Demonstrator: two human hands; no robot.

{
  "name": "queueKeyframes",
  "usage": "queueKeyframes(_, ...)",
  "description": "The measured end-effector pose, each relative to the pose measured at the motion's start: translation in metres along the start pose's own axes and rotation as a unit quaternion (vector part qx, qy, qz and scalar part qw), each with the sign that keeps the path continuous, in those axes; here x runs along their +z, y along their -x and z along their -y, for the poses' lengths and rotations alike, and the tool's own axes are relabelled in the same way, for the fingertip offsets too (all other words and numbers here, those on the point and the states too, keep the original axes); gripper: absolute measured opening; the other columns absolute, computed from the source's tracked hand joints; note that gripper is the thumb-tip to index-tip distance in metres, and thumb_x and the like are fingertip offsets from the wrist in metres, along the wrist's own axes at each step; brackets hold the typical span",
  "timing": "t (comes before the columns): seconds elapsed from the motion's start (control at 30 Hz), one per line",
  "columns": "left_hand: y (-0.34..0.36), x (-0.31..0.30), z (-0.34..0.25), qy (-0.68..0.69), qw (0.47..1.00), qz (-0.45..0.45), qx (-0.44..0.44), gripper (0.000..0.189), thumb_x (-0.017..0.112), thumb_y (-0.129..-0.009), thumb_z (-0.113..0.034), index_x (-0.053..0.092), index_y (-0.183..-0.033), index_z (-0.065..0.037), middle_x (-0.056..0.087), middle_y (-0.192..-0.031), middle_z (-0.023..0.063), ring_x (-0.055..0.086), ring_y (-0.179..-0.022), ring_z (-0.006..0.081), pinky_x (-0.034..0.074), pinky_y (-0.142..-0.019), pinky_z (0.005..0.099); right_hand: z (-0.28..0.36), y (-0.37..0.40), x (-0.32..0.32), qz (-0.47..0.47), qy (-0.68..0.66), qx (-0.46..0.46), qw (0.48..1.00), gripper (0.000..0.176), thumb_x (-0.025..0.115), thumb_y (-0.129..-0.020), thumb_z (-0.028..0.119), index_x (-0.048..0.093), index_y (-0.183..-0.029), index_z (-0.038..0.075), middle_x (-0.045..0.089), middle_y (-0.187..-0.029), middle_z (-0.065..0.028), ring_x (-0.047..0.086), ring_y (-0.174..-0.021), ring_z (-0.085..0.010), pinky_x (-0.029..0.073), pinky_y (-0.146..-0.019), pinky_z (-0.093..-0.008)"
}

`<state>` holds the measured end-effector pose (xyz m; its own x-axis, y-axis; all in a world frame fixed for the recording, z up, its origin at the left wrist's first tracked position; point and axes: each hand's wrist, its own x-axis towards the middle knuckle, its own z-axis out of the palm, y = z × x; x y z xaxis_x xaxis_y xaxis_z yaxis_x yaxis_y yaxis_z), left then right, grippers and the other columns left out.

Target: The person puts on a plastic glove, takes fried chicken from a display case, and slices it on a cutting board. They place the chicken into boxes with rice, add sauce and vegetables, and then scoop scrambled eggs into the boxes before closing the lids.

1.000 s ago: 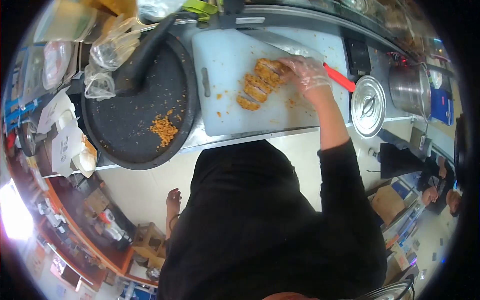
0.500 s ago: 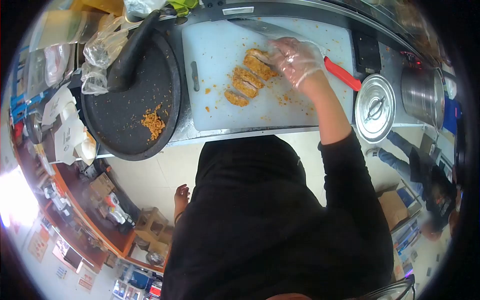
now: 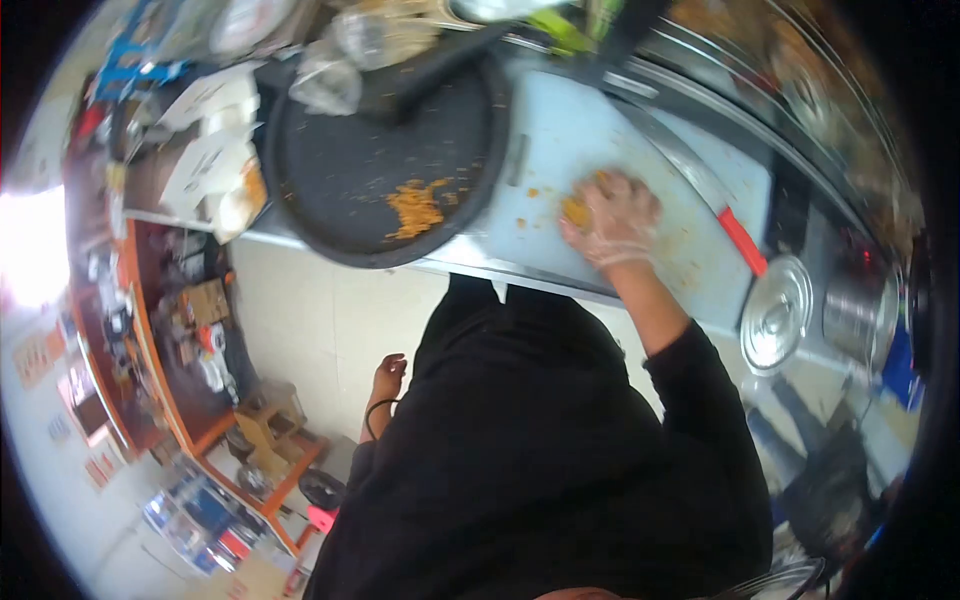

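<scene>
My right hand (image 3: 618,215), in a clear plastic glove, is closed over the sliced breaded cutlet (image 3: 577,211) on the white cutting board (image 3: 560,120). Most of the slices are hidden beneath the palm and fingers; a golden crust shows at the left edge. Behind it on the board lies a large knife (image 3: 690,165), its red handle (image 3: 742,242) toward the right. Down by my left side hangs my left hand (image 3: 390,375), holding nothing, its fingers loosely bent and apart.
Left of the board stands a round black pan (image 3: 330,170) holding a heap of fried crumbs (image 3: 416,208). A metal lid (image 3: 777,315) and a steel pot (image 3: 860,310) are at the right. Papers (image 3: 215,150) lie far left. Another person (image 3: 830,490) is at lower right.
My right hand has come from beside the far slices to over the cutlet, closing on it. The view has turned, shifting the board and pan to the right. My left hand still hangs low.
</scene>
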<state>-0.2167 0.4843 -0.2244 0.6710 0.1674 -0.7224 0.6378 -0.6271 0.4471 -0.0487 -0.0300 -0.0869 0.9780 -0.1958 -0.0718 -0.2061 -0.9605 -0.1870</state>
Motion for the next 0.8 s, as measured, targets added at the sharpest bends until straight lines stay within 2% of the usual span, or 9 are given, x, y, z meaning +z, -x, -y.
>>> queueKeyframes(0.23,-0.021,-0.018,0.023,-0.018,0.999,-0.009,-0.035,0.031,0.064,-0.086,-0.025,0.064,-0.111,-0.007,0.068,-0.095,0.0164,0.065,-0.091,0.027,0.051,-0.079,0.0361,0.002,-0.006,0.012,-0.103,0.029,-0.032,0.994,0.036,0.074,-0.067,0.036,0.064,-0.093,0.013,0.057,-0.108,-0.0127,0.055,-0.1,-0.0333,0.044,-0.085,-0.0454)
queueKeyframes(0.3,-0.035,-0.022,0.042,0.007,0.999,-0.002,-0.037,0.032,0.064,-0.086,-0.027,0.064,-0.111,-0.006,0.068,-0.095,0.0171,0.065,-0.092,0.0276,0.05,-0.081,0.0363,-0.019,-0.014,0.035,-0.168,-0.041,-0.01,0.985,0.036,0.074,-0.073,0.033,0.062,-0.098,0.009,0.059,-0.104,-0.0127,0.056,-0.098,-0.0306,0.046,-0.083,-0.0418)
queueKeyframes(0.33,-0.041,-0.027,0.047,0.009,0.999,0.004,-0.05,0.033,0.064,-0.086,-0.028,0.064,-0.111,-0.006,0.068,-0.095,0.017,0.065,-0.092,0.0277,0.05,-0.081,0.0363,-0.056,-0.015,0.062,-0.16,-0.195,0.05,0.966,0.036,0.069,-0.078,0.035,0.06,-0.101,0.009,0.06,-0.104,-0.0108,0.058,-0.097,-0.0279,0.048,-0.081,-0.0399)
queueKeyframes(0.4,-0.054,-0.042,0.053,0.009,0.997,0.021,-0.076,0.034,0.064,-0.086,-0.029,0.064,-0.11,-0.005,0.068,-0.094,0.017,0.065,-0.091,0.0279,0.05,-0.08,0.0364,-0.057,-0.026,0.058,-0.145,-0.475,0.157,0.854,0.035,0.061,-0.086,0.036,0.056,-0.107,0.008,0.06,-0.106,-0.0074,0.058,-0.098,-0.0244,0.05,-0.08,-0.0378)
queueKeyframes(0.53,-0.09,-0.088,0.076,0.005,0.996,0.058,-0.062,0.034,0.062,-0.086,-0.03,0.064,-0.109,-0.004,0.068,-0.097,0.0187,0.065,-0.092,0.0285,0.05,-0.081,0.0372,0.076,-0.066,-0.064,-0.043,-0.798,0.072,0.596,0.046,0.063,-0.085,0.04,0.051,-0.115,0.006,0.056,-0.115,-0.0104,0.055,-0.107,-0.0291,0.05,-0.086,-0.0423)
queueKeyframes(0.57,-0.126,-0.087,0.129,-0.081,0.994,0.073,0.013,0.037,0.058,-0.088,-0.037,0.068,-0.098,-0.004,0.069,-0.094,0.0179,0.065,-0.09,0.0285,0.05,-0.08,0.0378,0.114,-0.083,-0.085,-0.024,-0.789,0.027,0.613,0.049,0.064,-0.083,0.041,0.05,-0.116,0.006,0.055,-0.116,-0.0121,0.055,-0.109,-0.0309,0.05,-0.087,-0.0439)
queueKeyframes(0.67,-0.162,-0.132,0.128,-0.054,0.992,0.093,0.068,0.051,0.049,-0.092,-0.048,0.069,-0.078,-0.003,0.069,-0.082,0.0146,0.065,-0.083,0.0306,0.048,-0.079,0.0387,0.212,-0.145,-0.111,0.048,-0.761,-0.062,0.644,0.057,0.07,-0.077,0.044,0.051,-0.116,0.006,0.052,-0.121,-0.0155,0.053,-0.114,-0.0327,0.048,-0.091,-0.0469)
queueKeyframes(0.73,-0.172,-0.164,0.093,0.037,0.993,0.063,-0.091,0.05,0.052,-0.092,-0.046,0.066,-0.076,0.0,0.068,-0.077,0.0151,0.065,-0.079,0.0286,0.049,-0.078,0.0384,0.27,-0.189,-0.106,0.056,-0.746,-0.058,0.661,0.064,0.073,-0.073,0.045,0.052,-0.118,0.004,0.051,-0.125,-0.0136,0.052,-0.117,-0.0306,0.046,-0.095,-0.0464)
queueKeyframes(0.8,-0.185,-0.176,0.098,0.052,0.997,0.003,-0.059,0.035,0.061,-0.089,-0.035,0.065,-0.082,-0.001,0.067,-0.079,0.0134,0.064,-0.078,0.0239,0.049,-0.075,0.0358,0.324,-0.241,-0.098,0.106,-0.702,-0.084,0.699,0.061,0.069,-0.078,0.041,0.051,-0.124,0.005,0.055,-0.12,-0.0113,0.053,-0.117,-0.0294,0.044,-0.099,-0.0423)
